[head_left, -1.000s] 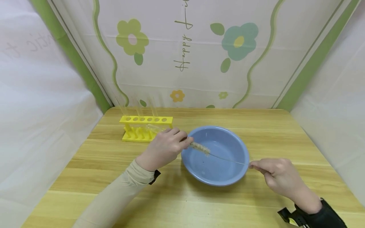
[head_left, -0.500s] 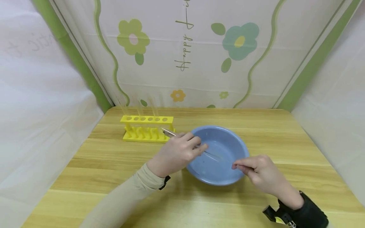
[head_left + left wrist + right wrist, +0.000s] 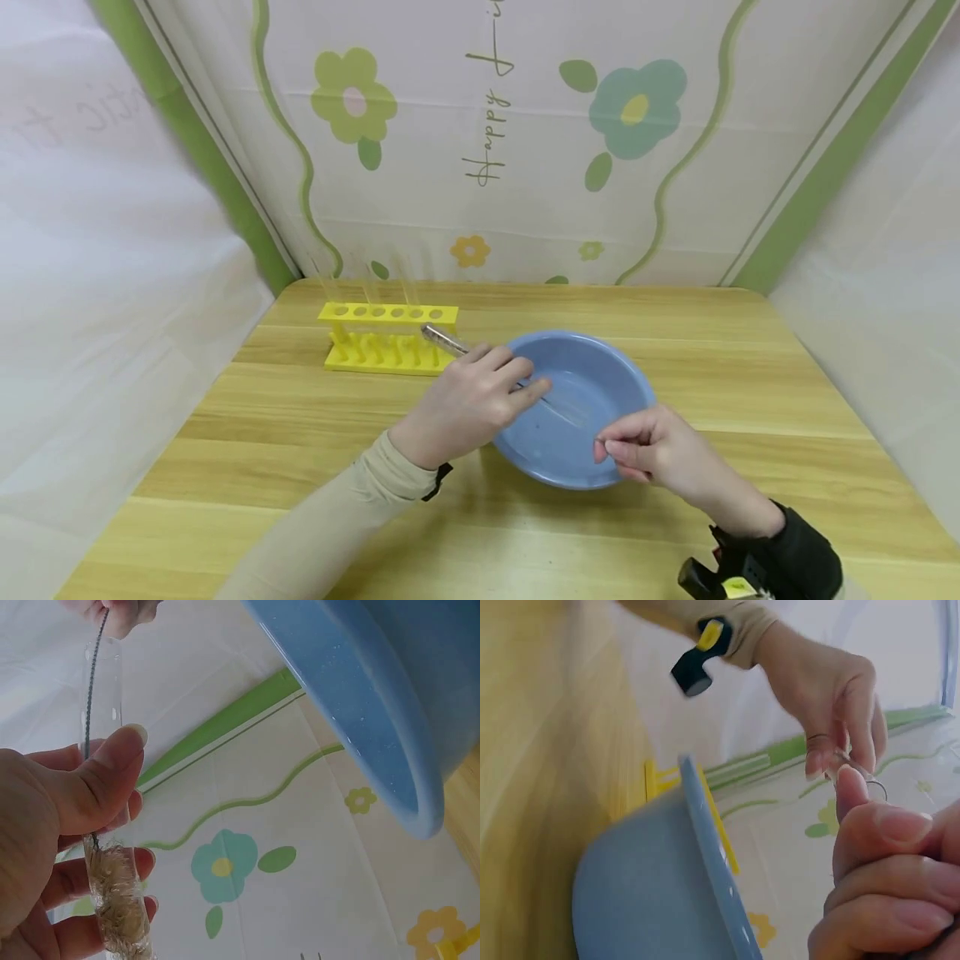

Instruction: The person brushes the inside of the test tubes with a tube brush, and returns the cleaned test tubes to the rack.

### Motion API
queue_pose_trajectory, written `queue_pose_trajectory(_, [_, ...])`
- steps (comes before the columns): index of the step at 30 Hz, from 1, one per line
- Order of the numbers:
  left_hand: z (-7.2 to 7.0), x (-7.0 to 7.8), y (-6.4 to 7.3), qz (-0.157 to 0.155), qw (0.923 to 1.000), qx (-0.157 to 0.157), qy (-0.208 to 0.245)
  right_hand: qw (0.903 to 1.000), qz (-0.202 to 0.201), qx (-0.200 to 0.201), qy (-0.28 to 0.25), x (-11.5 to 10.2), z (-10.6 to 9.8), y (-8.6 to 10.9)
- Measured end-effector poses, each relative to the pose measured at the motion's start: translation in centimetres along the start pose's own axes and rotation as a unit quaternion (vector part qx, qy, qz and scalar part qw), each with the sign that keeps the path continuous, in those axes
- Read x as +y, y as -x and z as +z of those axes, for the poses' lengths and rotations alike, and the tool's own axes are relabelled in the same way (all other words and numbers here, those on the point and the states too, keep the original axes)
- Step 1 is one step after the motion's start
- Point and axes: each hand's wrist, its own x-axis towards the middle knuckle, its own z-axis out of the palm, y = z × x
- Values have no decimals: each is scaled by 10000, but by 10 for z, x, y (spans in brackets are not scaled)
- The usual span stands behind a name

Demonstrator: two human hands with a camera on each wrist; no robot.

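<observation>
My left hand [image 3: 472, 404] grips a clear glass test tube [image 3: 111, 682] over the left side of a blue basin [image 3: 573, 379]. Inside the tube sits a test tube brush, its pale bristles [image 3: 120, 907] packed against the glass behind my fingers. The brush's twisted wire [image 3: 91, 712] runs out of the tube's mouth. At the wire's end, my right hand [image 3: 660, 454] pinches it between thumb and fingers, above the basin's right rim. In the right wrist view, the curled fingers [image 3: 892, 885] of that hand are close in front of the tube's mouth.
A yellow test tube rack [image 3: 390, 315] stands left of the basin, holding several upright clear tubes. Its right end lies close behind the held tube. The wooden table [image 3: 750, 358] meets a flowered curtain [image 3: 420, 167] at the back, with white sheets on both sides.
My right hand has moved left toward the tube, pushing the brush from the tube's mouth to deep inside. My left hand has shifted slightly right, and the tube's closed end has risen.
</observation>
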Motion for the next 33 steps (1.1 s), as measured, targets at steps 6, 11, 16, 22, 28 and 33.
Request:
queue_pose_trajectory(6, [-1,-2,0,49,9997,231,11,9842,28,-868,-1543,5,-4,-3])
queue_pose_trajectory(11, [1,-3,-1,132,9984,549,-8,9725,239,-1070,-2054,7,-4,-3])
queue_pose_trajectory(16, [2,-5,-1,222,9982,512,-239,9878,59,-661,-1407,8,0,-5])
queue_pose_trajectory(22, [3,-5,0,276,9986,112,-438,9933,89,517,1030,4,9,-6])
queue_pose_trajectory(28, [3,-4,1,218,9987,-300,-358,9236,-551,1385,3531,0,16,-6])
queue_pose_trajectory(33, [3,-4,2,-8,9985,-541,-95,8289,-1939,1899,4892,2,13,-10])
